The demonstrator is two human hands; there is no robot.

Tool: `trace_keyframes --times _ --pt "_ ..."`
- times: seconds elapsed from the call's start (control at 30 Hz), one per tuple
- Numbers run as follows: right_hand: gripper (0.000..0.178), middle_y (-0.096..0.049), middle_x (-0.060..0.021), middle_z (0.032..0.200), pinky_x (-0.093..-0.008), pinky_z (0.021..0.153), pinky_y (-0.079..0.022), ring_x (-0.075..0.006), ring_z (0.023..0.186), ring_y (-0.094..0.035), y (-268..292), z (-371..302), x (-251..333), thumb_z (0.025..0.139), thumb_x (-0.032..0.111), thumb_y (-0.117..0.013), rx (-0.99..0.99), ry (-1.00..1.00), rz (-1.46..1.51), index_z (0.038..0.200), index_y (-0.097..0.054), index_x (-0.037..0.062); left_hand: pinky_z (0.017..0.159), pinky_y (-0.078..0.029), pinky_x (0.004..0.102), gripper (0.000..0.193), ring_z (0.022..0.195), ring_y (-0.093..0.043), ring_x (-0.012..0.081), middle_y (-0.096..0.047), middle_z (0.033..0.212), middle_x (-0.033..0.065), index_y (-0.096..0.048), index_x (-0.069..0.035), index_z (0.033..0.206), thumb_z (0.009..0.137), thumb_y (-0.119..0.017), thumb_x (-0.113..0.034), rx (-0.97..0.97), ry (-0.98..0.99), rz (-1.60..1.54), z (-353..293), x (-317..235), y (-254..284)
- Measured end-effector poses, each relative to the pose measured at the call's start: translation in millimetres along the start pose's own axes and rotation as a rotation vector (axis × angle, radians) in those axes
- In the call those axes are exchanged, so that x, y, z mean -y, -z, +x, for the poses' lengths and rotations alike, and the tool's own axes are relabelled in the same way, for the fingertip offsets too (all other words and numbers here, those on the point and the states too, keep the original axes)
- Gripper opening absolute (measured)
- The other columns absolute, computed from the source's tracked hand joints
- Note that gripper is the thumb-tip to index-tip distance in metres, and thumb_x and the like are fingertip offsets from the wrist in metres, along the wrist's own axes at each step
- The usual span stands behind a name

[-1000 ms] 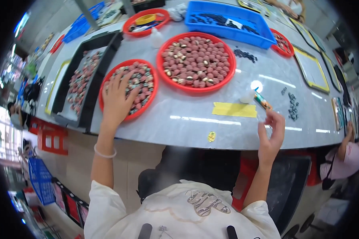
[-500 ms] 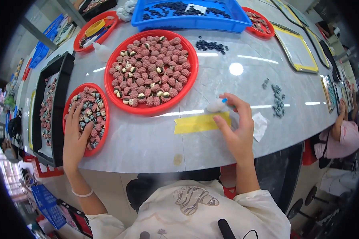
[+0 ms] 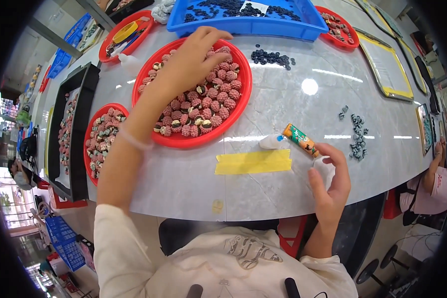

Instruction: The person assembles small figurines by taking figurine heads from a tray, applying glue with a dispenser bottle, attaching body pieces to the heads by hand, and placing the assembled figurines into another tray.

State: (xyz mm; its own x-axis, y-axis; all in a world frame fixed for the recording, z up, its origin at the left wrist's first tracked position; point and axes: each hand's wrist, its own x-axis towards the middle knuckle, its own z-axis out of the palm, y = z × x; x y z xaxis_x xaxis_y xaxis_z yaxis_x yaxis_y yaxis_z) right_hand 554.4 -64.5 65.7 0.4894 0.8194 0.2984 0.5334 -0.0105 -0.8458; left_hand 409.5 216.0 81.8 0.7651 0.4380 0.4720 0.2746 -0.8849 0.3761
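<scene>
My left hand (image 3: 196, 58) reaches over the big round red tray (image 3: 247, 104), fingers stretched toward its far side, thumb apart. Pink, bumpy ball-shaped pieces (image 3: 216, 94) fill this tray, some showing dark and cream parts. Over the table at the right, my right hand (image 3: 333, 186) has thumb and fingers apart. Its index finger is by the lower end of an orange and green tube (image 3: 301, 140); whether they touch I cannot tell. Beside the tube lies a small white bottle (image 3: 270, 142) with a blue tip. White paper (image 3: 325, 168) shows under the right hand.
Yellow tape (image 3: 253, 162) is stuck to the table. A smaller red tray (image 3: 90, 166) and a black tray (image 3: 79, 184) stand left. At the back is a blue bin (image 3: 243, 29). Dark rings (image 3: 272, 58) and grey-green pieces (image 3: 358, 136) lie loose. A co-worker (image 3: 439, 186) sits far right.
My left hand has left the smaller red tray and swung up and right over the big one. My right hand has moved right and nearer, leaving the tube in plain sight.
</scene>
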Motion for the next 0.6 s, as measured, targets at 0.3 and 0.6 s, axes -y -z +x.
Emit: trace_keyframes --times 0.3,0.6 --pt "0.03 -0.054 -0.0082 0.093 -0.027 0.075 -0.035 -0.017 0.088 -0.047 6 -6 -2 0.065 0.001 -0.054 -0.042 -0.084 0.093 0.096 -0.052 -0.0002 0.067 -0.041 0.0267 0.015 0.072 -0.052 0.02 -0.052 0.079 0.0104 -0.052 -0.001 0.081 0.073 -0.057 -0.012 0.02 0.133 -0.144 -11 9 15" --pt "0.03 -0.056 -0.0083 0.091 -0.0271 0.078 -0.038 -0.0163 0.085 -0.052 -54 34 9 0.072 0.001 -0.053 0.414 -0.024 0.056 0.1 -0.046 -0.0016 0.068 -0.048 0.0239 0.028 0.081 -0.055 0.0181 -0.05 0.092 0.014 -0.045 0.001 0.091 0.069 -0.061 0.001 -0.311 0.588 -1.348 -165 -118 16"
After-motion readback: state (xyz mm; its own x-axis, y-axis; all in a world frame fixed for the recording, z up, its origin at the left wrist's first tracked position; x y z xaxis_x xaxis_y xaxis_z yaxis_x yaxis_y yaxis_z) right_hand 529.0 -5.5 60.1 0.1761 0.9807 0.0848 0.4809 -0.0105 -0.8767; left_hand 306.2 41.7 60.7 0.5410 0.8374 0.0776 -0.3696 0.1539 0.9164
